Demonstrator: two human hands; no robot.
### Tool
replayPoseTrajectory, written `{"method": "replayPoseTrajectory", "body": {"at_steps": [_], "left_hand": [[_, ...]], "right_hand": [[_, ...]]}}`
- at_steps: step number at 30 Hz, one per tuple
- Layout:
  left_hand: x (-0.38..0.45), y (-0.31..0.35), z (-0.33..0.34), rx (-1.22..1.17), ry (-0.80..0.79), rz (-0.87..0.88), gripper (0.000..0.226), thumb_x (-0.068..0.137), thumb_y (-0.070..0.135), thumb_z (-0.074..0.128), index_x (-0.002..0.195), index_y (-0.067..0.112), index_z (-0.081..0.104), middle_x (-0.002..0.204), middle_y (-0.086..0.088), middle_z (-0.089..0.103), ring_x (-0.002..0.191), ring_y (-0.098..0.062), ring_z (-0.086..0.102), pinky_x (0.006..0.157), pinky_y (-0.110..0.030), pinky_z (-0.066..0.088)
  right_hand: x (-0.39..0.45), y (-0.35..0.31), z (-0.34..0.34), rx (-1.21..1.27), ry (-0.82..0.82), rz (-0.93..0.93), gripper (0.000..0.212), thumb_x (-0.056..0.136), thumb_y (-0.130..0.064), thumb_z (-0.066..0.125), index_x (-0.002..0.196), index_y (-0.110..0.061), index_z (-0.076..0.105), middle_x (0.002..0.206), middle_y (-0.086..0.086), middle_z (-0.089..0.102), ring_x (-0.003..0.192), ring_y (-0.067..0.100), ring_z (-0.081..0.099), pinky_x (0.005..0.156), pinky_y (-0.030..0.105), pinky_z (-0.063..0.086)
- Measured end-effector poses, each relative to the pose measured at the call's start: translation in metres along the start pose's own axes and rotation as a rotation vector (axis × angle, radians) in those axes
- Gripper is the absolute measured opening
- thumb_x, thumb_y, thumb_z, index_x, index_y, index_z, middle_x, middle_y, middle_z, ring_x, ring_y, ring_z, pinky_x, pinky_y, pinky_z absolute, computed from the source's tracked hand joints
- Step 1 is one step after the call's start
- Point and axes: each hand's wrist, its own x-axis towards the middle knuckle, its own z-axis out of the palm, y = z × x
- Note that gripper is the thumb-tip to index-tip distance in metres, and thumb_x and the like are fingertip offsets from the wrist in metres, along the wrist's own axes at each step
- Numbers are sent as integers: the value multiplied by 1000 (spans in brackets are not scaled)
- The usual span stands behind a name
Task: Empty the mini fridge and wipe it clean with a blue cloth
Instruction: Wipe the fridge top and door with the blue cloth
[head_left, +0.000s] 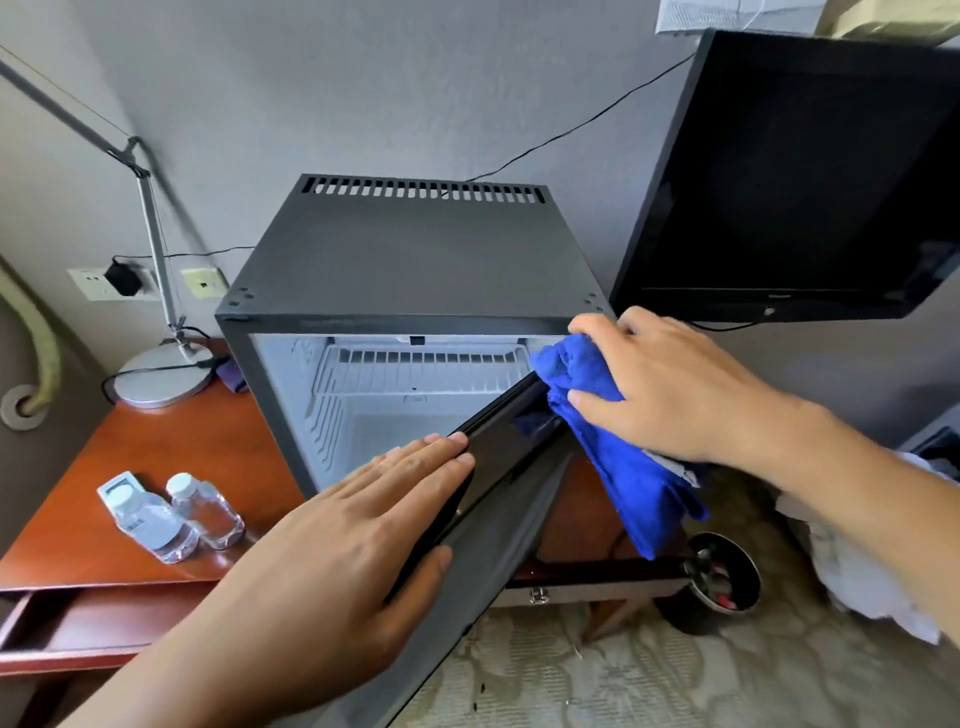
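Black boxy metal mini fridge (410, 249) stands on the glossy reddish wooden desk (171, 447), its smooth dark door (498, 499) swung open. White ribbed plastic interior, wire shelf (415, 371) bare. Left hand (358, 525), fingers straight and together, lies flat on the door's top edge. Right hand (670, 384) grips a plush blue microfibre cloth (613, 441) against the door's hinge end, at 3 o'clock of the cavity. Two clear plastic water bottles (176, 512) lie at 8 o'clock on the desk.
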Motion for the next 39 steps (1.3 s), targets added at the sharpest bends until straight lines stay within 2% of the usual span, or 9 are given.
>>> {"method": "replayPoseTrajectory", "body": {"at_steps": [7, 13, 16, 21, 26, 30, 33, 36, 39], "left_hand": [[0, 7, 3, -46, 8, -18, 60, 96, 39, 51, 153, 20, 45, 162, 7, 37, 149, -8, 34, 119, -9, 0], [-1, 10, 9, -48, 39, -10, 61, 97, 41, 43, 154, 20, 43, 163, 6, 36, 151, -9, 31, 121, -13, 4], [-1, 10, 10, -57, 56, -9, 62, 99, 43, 40, 157, 22, 39, 165, 8, 31, 153, -6, 25, 121, -12, 0], [-3, 10, 8, -39, 84, -15, 61, 100, 41, 44, 158, 24, 36, 165, 9, 30, 152, -4, 22, 116, -8, -10], [1, 10, 13, -98, 102, 33, 61, 103, 38, 41, 161, 26, 25, 168, 13, 18, 155, -2, 10, 113, -5, -13], [4, 6, 11, -129, 92, 26, 61, 99, 33, 48, 157, 21, 35, 166, 7, 28, 153, -6, 21, 110, 0, -8], [5, -6, 10, -181, 98, 8, 64, 100, 40, 54, 159, 29, 33, 166, 19, 20, 150, 3, 18, 107, 4, -3], [6, -12, 2, -272, 53, 0, 59, 98, 43, 58, 153, 34, 42, 162, 29, 23, 144, 12, 26, 108, 0, 13], [-2, -20, -6, -259, -43, 69, 56, 99, 45, 56, 153, 39, 41, 158, 40, 21, 141, 21, 22, 112, -4, 15]], "right_hand": [[-16, -16, -5, 226, -126, -133, 65, 72, -39, 53, 135, -31, 44, 116, -10, 48, 109, 17, 47, 91, 33, 43], [-23, -15, -9, 398, -139, -193, 63, 65, -23, 55, 126, -38, 48, 96, -35, 51, 96, -25, 43, 74, -3, 34], [-8, 2, -6, 275, -140, -151, 64, 70, -18, 59, 129, -40, 47, 101, -16, 54, 95, -6, 46, 67, 11, 39], [6, 16, 0, 79, -109, -49, 63, 79, -9, 61, 137, -29, 47, 116, 1, 52, 104, 26, 57, 80, 39, 50], [-42, -42, 3, 496, -10, -20, 67, 63, -13, 58, 128, -33, 59, 114, -10, 66, 95, 2, 53, 74, 6, 39], [-106, -80, 18, 784, 33, -136, 63, 59, -8, 59, 118, -30, 66, 114, -15, 70, 108, 3, 65, 91, 13, 46], [-137, -71, 50, 1156, 291, 207, 57, 58, -2, 58, 108, -27, 70, 102, -5, 75, 95, 8, 69, 79, 17, 50], [-168, -57, 99, 1622, 539, 682, 48, 66, 14, 57, 108, -5, 67, 90, 11, 75, 83, 24, 70, 69, 31, 54], [-199, -58, 134, 1929, 681, 949, 28, 77, 11, 61, 101, 1, 69, 103, 26, 73, 100, 42, 67, 89, 47, 53]]}}
